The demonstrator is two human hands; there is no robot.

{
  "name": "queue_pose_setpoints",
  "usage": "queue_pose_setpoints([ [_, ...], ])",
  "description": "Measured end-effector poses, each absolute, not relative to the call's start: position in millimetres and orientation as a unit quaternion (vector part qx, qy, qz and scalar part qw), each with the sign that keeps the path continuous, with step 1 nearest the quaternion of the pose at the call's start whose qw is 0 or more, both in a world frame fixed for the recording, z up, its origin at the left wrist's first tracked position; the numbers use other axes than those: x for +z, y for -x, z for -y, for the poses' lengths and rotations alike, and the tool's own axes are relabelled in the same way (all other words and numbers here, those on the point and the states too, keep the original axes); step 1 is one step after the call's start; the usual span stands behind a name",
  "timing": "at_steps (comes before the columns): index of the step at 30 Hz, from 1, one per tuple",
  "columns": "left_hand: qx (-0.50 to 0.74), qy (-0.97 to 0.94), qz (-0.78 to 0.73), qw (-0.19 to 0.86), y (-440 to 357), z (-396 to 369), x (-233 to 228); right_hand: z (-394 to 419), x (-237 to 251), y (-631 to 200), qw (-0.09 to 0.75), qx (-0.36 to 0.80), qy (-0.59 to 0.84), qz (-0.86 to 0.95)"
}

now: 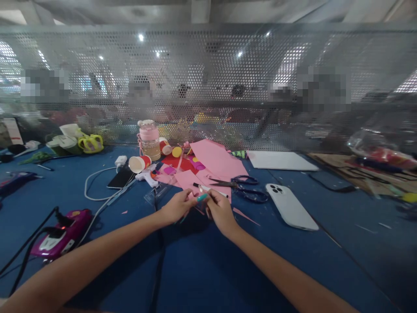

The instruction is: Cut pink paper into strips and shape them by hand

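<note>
Teal stick (202,197), thin and short, sits pinched between both my hands at the tabletop (202,269) centre. Left hand (177,208) has it from the left end, right hand (220,211) from the right; fingers on both are curled closed around it, though the exact contact is too small to read. Long axis runs roughly left-right, tilted up slightly toward the right. Neither hand is nearer: they meet on it, nearly touching each other.

Just beyond my fingers: pink paper (215,167), sheets overlapping, with a white pen (210,189) lying on it. Scissors (243,187) rest right of the pen, blades pointing left toward the paper. White phone (291,207) lies face down further right, well clear of my right hand. Glue gun (147,177) and a tipped paper cup (139,163) sit up-left. Purple device (63,232) with a cable is off near my left forearm.
</note>
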State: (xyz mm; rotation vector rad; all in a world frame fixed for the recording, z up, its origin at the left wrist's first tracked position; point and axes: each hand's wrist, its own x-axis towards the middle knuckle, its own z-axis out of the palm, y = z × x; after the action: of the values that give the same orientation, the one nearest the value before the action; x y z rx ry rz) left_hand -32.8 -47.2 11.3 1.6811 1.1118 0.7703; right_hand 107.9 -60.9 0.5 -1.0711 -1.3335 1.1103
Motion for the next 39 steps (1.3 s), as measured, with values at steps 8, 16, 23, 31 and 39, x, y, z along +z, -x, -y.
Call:
queue_pose_setpoints([
  [8,0.323,-0.676,-0.480,0.457,32,49,12,62,7,-105,0.522,0.520,0.475,0.481],
  [16,0.331,-0.736,-0.464,0.367,32,55,20,59,11,-108,0.511,0.549,0.467,0.468],
  [23,0.281,-0.719,-0.504,0.388,31,51,23,59,9,-109,0.483,0.560,0.461,0.491],
  [31,0.330,-0.722,-0.468,0.389,31,52,20,62,6,-104,0.469,0.596,0.455,0.466],
  [39,0.304,-0.694,-0.492,0.430,29,53,18,62,7,-101,0.539,0.566,0.472,0.407],
])
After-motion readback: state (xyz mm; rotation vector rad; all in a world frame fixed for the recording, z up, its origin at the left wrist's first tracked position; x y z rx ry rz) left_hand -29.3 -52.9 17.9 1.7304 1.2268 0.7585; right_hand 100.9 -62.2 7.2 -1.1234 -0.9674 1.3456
